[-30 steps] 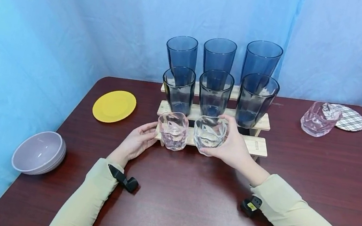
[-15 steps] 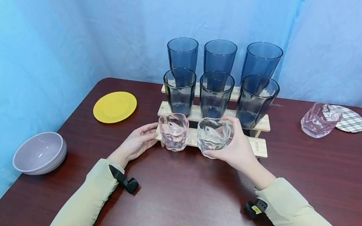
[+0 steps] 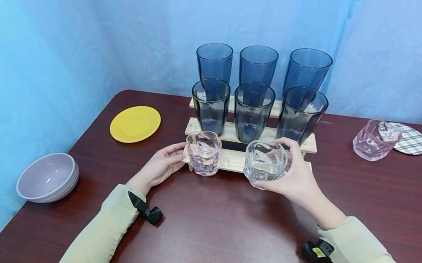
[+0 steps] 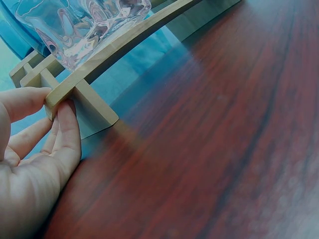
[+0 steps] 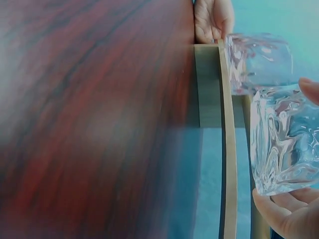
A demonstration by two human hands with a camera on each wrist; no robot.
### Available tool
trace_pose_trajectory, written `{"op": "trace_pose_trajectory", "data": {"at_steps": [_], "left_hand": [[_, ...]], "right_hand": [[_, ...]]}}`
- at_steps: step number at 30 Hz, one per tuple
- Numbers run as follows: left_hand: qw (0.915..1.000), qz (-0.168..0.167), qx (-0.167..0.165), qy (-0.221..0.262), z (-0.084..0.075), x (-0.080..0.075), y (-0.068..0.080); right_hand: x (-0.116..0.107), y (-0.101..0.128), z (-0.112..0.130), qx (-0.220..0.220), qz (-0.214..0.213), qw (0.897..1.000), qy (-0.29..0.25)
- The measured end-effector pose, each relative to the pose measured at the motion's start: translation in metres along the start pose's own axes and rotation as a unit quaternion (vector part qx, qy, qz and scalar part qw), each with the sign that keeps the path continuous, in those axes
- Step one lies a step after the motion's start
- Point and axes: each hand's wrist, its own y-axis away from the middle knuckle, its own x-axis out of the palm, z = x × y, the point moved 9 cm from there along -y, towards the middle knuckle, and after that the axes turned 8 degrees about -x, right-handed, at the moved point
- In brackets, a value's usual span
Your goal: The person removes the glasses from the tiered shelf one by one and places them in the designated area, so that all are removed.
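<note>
My right hand (image 3: pixel 297 178) grips a clear glass tumbler (image 3: pixel 264 161) between thumb and fingers, close over the front step of the wooden rack (image 3: pixel 232 160). In the right wrist view the clear tumbler (image 5: pixel 285 142) appears beside the step's edge. At the rack's left end my left hand (image 3: pixel 159 165) pinches the front step, its thumb on top and fingers beneath in the left wrist view, where the hand (image 4: pixel 37 149) shows large. A pink glass tumbler (image 3: pixel 204 152) stands on the left part of that step.
Several tall blue glasses (image 3: pixel 252 113) fill the two upper steps. A yellow plate (image 3: pixel 135 124) and a greyish bowl (image 3: pixel 47 177) are on the left. Back right, another pink tumbler (image 3: pixel 374 142) sits by a checked round mat (image 3: pixel 414 141). Blue curtains surround the table.
My right hand has moved rightward along the front step with the clear tumbler, widening the gap to the pink tumbler. My left hand stays at the rack's left end.
</note>
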Motion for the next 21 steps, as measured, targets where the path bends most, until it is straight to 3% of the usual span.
{"op": "trace_pose_trajectory", "data": {"at_steps": [21], "left_hand": [[1.0, -0.004, 0.002, 0.0, 0.0, -0.002, 0.001]], "right_hand": [[-0.043, 0.023, -0.006, -0.019, -0.003, 0.998, 0.054]]}}
